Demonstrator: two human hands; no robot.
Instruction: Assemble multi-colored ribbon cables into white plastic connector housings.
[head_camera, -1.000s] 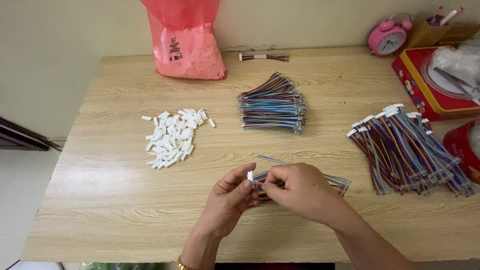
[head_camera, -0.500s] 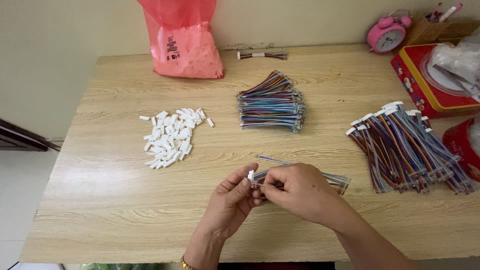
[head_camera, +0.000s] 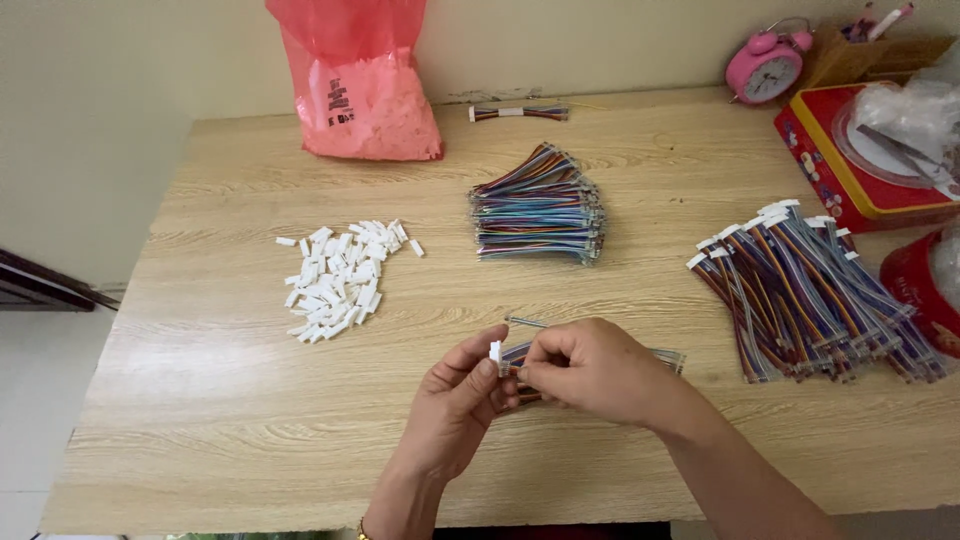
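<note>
Hardly anything had shifted over the last second, and I said so as I watched: my left hand (head_camera: 455, 410) and right hand (head_camera: 590, 370) sat in the same spot near the front edge of the table (head_camera: 200, 400), only a touch tighter together. The left fingers were closed around a small white connector (head_camera: 495, 352), pinched at the tips. The right fingers were closed on the end of a flat multicoloured wire strip (head_camera: 660, 357), whose tail lay on the wood toward three o'clock. Connector and wire end were touching or nearly so; I couldn't tell whether the wires were seated. To me that steadiness read as fine fitting work, not a fresh reach.

Room for moving looked generous. At ten o'clock lay the pile of white connectors (head_camera: 340, 275), well apart from my hands with bare wood between. At twelve o'clock sat the stack of wire strips (head_camera: 540, 210), and at two o'clock a spread of strips with connectors on (head_camera: 810, 290), closer to the right edge. The red bag (head_camera: 360, 85) stood far back. The front edge was the near one, just under my wrists.
</note>
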